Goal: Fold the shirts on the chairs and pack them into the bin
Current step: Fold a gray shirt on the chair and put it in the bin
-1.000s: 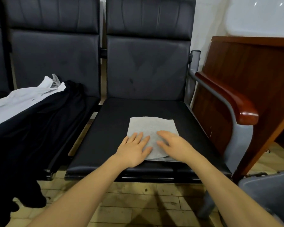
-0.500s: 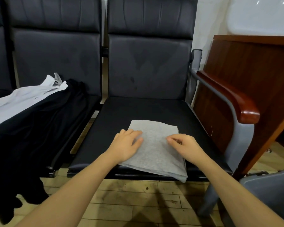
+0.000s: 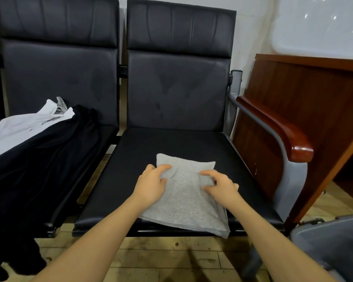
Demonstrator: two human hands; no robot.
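Since a second ago we have dragged the shirt (image 3: pixel 183 198) to the seat's (image 3: pixel 171 143) front edge, both hands (image 3: pixel 151 186) (image 3: pixel 220 186) pinching its sides, bin (image 3: pixel 334 241) nearer our right.

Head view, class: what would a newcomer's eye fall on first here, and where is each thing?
First, the folded grey shirt on the right-hand chair seat, gripped at its sides by the left hand and right hand. Next, the black garment and white shirt draped on the left chair. A grey bin sits at lower right.
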